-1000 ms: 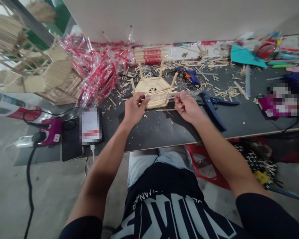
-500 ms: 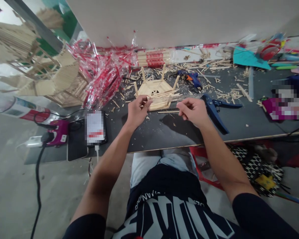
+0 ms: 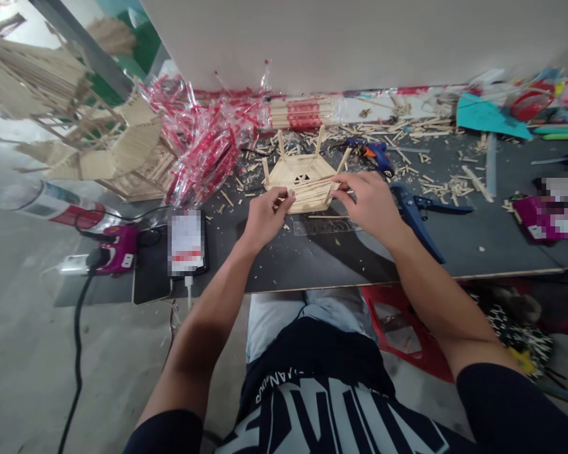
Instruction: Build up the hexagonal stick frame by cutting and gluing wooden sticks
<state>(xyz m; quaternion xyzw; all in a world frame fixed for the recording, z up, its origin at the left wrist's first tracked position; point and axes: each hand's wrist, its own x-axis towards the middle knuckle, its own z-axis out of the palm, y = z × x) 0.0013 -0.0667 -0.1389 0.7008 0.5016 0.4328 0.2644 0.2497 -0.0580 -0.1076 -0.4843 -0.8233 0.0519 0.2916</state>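
My left hand (image 3: 269, 213) has its thumb and fingers closed on the left end of several thin wooden sticks (image 3: 312, 187). At the right end of these sticks, my right hand (image 3: 369, 200) pinches with thumb and forefinger. Just behind and beneath the sticks sits a hexagonal wooden frame (image 3: 307, 165) with upright posts at its corners. A clear flat strip (image 3: 324, 226), looking like a ruler, lies on the dark table in front of the frame, near a loose stick. Fingers partly hide the stick ends.
Blue cutters (image 3: 419, 221) lie right of my right hand, behind them a blue glue gun (image 3: 376, 156). Red-and-clear wrappers (image 3: 203, 145) pile up left. A phone (image 3: 187, 243) and purple power strip (image 3: 116, 249) sit at front left. Stick scraps (image 3: 445, 186) litter the table (image 3: 284, 265).
My right hand has moved from the clear strip to the right end of the sticks. The strip now lies on the table. My left hand still grips the sticks; the view has shifted slightly.
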